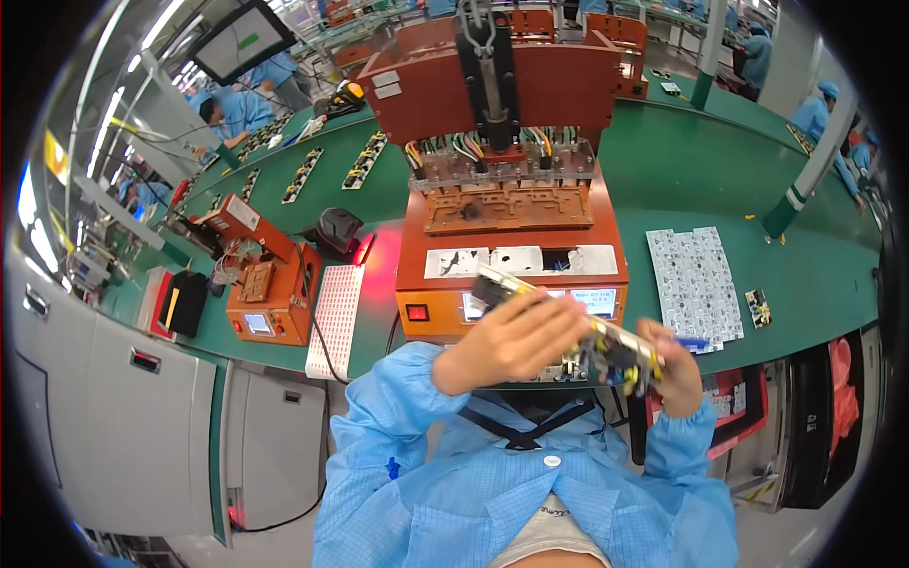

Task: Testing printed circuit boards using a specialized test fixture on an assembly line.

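A long narrow circuit board [615, 358] with black and yellow components is tilted in front of my body, its left end higher than its right. My left hand [516, 341] lies across its left half, with the fingers over the upper edge. At the other end, my right hand [678, 371] grips the board. A blue pen-like stick [693, 344] shows beside the right fingers; whether that hand holds it, I cannot tell. Just beyond the board stands an orange test fixture [511, 327] with its lever press raised over a brown fixture plate [511, 208].
Left of the fixture are a smaller orange tester [270, 324], a red-dotted label sheet [335, 308] and a black scanner [338, 229] beside a red glow. Further back lie more boards [364, 161]. A printed sheet [689, 275] and a small board [757, 309] lie at right.
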The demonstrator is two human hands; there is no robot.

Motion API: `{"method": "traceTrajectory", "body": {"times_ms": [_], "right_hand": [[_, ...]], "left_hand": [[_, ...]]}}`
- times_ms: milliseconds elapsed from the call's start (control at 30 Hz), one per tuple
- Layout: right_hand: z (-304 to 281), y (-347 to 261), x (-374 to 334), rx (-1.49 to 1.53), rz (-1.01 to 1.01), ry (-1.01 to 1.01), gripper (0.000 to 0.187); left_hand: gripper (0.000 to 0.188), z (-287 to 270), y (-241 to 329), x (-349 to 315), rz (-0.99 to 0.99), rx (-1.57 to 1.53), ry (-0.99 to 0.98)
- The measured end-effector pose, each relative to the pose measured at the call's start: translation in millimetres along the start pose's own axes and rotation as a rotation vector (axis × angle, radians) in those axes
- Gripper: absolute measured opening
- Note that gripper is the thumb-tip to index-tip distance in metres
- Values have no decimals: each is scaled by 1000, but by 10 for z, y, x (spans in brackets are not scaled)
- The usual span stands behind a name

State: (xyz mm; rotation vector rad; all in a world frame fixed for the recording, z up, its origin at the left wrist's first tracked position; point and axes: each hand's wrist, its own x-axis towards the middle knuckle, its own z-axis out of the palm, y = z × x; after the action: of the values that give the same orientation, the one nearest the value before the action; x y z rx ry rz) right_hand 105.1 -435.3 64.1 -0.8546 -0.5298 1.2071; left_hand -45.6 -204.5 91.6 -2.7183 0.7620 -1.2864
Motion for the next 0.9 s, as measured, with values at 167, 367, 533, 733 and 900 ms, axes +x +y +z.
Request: {"method": "traceTrajectory", "body": {"times_ms": [167,367,533,733,900], "right_hand": [[10,52,560,-350,-491,392,25],[64,302,735,-1200,-736,520,28],[61,418,722,-1361,-788,515,27],[73,456,730,-1413,-791,497,27],[14,399,861,-1317,-836,442,30]], "left_hand": [[50,-34,-372,-146,-322,-152,-138],[61,82,-538,-508,-627,-301,-348],[66,-75,-272,-621,-729,67,-182],[46,105,8,-1151,-1210,-256,339],[33,121,-158,-1150,-1116,-262,295]]}}
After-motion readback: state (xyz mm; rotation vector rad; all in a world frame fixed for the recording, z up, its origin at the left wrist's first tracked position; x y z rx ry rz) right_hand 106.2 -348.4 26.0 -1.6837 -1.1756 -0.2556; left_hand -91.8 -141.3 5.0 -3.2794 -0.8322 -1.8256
